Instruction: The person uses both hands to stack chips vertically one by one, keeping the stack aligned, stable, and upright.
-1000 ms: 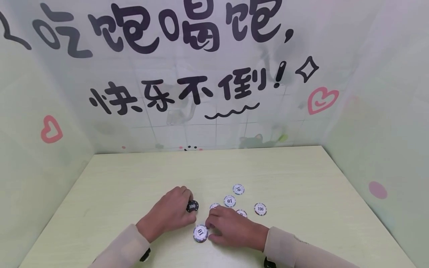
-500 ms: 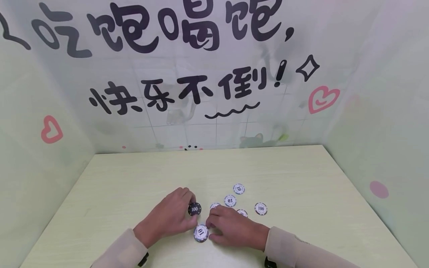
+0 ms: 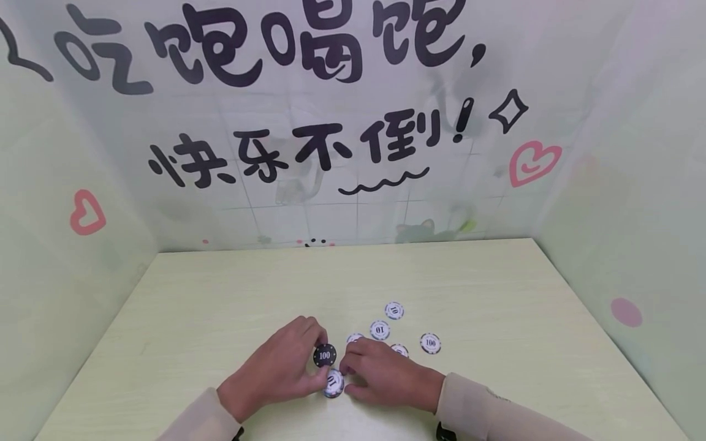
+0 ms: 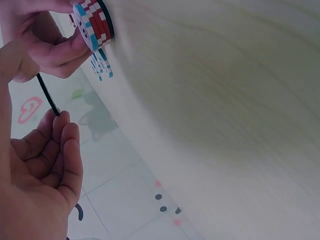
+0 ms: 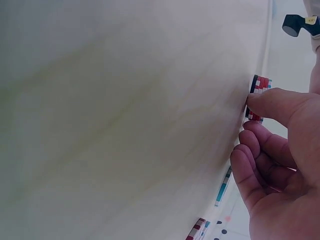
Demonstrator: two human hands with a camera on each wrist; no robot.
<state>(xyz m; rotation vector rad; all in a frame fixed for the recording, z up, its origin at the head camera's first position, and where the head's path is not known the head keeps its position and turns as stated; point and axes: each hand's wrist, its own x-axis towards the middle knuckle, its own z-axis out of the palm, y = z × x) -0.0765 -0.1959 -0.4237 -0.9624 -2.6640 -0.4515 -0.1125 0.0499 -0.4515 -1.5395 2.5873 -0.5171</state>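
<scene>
My left hand (image 3: 281,367) pinches a black poker chip (image 3: 324,355) marked 100 between thumb and fingertips. In the left wrist view the chip (image 4: 48,95) appears edge-on, tilted, held clear of the table. Right by that thumb stands a short stack of poker chips (image 3: 334,383), topped by a white-and-blue 10. Its side shows red-and-white chips (image 4: 100,25) over a black one. My right hand (image 3: 386,375) grips the stack from the right, its thumb (image 5: 275,105) against the stack's side and its fingers bent.
Beyond the right hand, white chips lie flat: a 10 (image 3: 394,310), another 10 (image 3: 379,330) and a 100 (image 3: 430,343). Two more, one left (image 3: 355,338) and one right (image 3: 399,351), are partly hidden by that hand. Printed walls enclose the pale table (image 3: 220,288).
My left hand has brought the black chip nearer to me and rightward, close to the stack, with its face turned more to view. The right hand stays in place.
</scene>
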